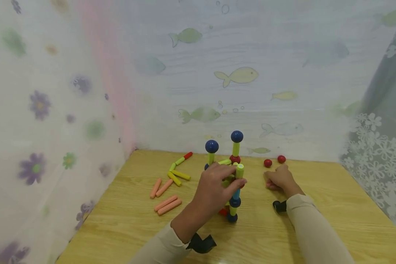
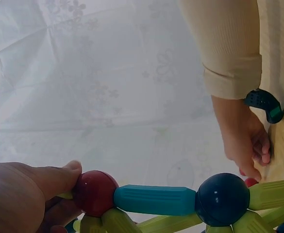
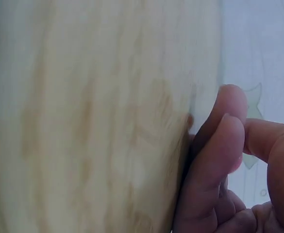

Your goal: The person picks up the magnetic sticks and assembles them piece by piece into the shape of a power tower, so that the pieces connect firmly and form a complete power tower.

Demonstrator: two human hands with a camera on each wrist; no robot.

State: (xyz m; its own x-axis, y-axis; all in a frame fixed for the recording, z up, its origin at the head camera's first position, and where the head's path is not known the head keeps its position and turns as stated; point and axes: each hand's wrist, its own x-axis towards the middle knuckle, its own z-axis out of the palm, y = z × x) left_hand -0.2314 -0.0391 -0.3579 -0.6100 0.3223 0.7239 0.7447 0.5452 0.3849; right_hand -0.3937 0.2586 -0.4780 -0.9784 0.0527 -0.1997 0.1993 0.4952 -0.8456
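A ball-and-rod structure of blue balls, red balls and mostly yellow-green rods stands upright on the table, with a blue ball (image 1: 237,136) on top of one post. My left hand (image 1: 212,185) pinches a short yellow-green rod (image 1: 239,171) at the near post's top between thumb and fingers. Below it in the left wrist view are a red ball (image 2: 97,193), a light blue rod (image 2: 155,199) and a dark blue ball (image 2: 223,199). Low over the table, my right hand (image 1: 281,179) is close to two red balls (image 1: 268,163). Its fingers (image 3: 207,177) are loosely bent, with nothing visible between them.
Left of the structure lie several orange rods (image 1: 169,206), yellow rods (image 1: 175,178), short yellow-green rods (image 1: 180,161) and a red rod (image 1: 188,155). Patterned curtains (image 1: 198,77) hang behind and beside the wooden table (image 1: 125,223).
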